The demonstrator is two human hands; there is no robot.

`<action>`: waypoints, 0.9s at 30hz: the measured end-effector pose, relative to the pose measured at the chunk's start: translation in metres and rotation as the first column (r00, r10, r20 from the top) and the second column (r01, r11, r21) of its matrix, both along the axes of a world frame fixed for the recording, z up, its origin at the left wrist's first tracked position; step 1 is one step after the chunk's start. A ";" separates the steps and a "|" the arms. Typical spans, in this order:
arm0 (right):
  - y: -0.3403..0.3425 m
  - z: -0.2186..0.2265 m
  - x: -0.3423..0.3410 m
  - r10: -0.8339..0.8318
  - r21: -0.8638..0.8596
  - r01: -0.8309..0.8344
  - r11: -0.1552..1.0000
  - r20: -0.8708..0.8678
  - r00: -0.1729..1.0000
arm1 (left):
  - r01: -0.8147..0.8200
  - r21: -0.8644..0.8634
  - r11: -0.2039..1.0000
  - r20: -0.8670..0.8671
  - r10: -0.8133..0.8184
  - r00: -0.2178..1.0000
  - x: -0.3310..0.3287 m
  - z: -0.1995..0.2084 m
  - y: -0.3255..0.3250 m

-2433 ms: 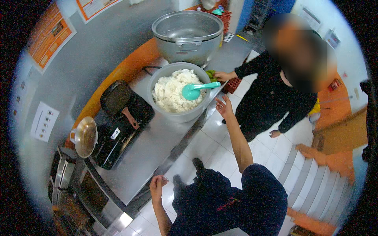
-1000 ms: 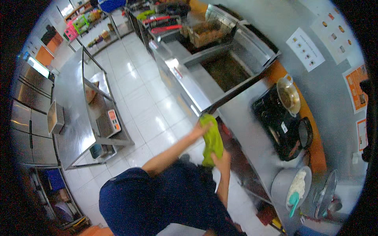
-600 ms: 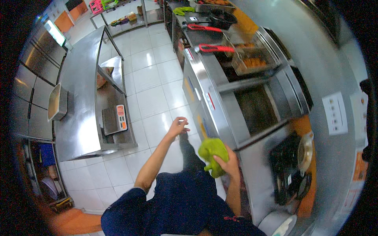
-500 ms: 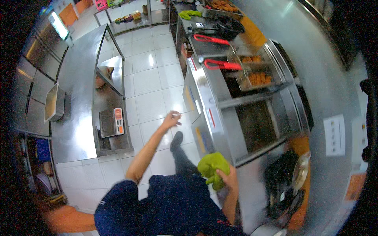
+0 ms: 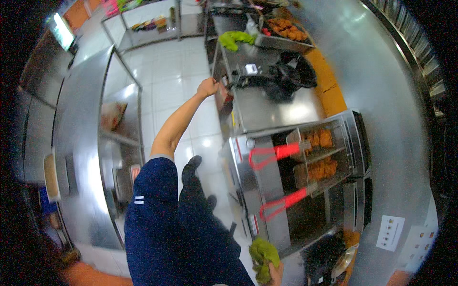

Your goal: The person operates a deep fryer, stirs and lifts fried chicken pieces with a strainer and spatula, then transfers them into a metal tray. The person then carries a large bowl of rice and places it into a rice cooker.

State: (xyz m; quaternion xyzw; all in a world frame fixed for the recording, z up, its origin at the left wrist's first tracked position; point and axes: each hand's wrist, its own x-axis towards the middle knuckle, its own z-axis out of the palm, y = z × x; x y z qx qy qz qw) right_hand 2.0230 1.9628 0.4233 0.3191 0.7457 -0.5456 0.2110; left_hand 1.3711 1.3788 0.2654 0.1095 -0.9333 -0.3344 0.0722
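Note:
My left hand (image 5: 208, 87) is stretched forward with its fingers curled at the near-left edge of a steel counter (image 5: 245, 107). Just to its right, the dark handle end of a black pan (image 5: 305, 71) lies on that counter; whether my fingers touch it is hard to tell. Low in the view, my right hand (image 5: 275, 275) is closed around a crumpled green cloth (image 5: 263, 255). Between the two hands stands a steel fryer (image 5: 272, 229). Two wire baskets with red handles (image 5: 284, 204) rest on it, holding golden fried pieces (image 5: 322, 169).
A second green cloth (image 5: 236, 39) and a tray of fried food (image 5: 288, 29) sit at the counter's far end. Along the left runs a steel table (image 5: 78, 143). Tiled floor (image 5: 167, 90) lies between. Dark cookware (image 5: 324, 255) stands beyond my right hand.
My left hand has gone forward from above the floor to the counter edge, its fingers now curled. My view has moved forward along the fryer. The green cloth stays in my right hand.

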 end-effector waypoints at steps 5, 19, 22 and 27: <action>-0.073 -0.041 -0.209 -0.202 0.158 0.176 0.972 0.172 0.964 | 0.076 -0.328 0.941 -0.041 -0.095 0.995 -0.335 0.001 -0.047; -0.209 -0.029 -0.170 -0.761 0.435 0.657 0.616 0.115 0.638 | 0.326 -0.658 0.679 -0.214 -0.584 0.783 -0.643 -0.134 -0.026; -0.208 -0.022 -0.103 -0.874 0.375 0.820 0.432 -0.049 0.484 | 0.293 -0.589 0.753 -0.346 -0.563 0.751 -0.559 -0.088 0.029; -0.195 -0.029 -0.008 -0.941 0.201 0.931 0.305 -0.087 0.327 | 0.517 -0.397 0.758 -0.305 -0.640 0.705 -0.311 -0.073 0.150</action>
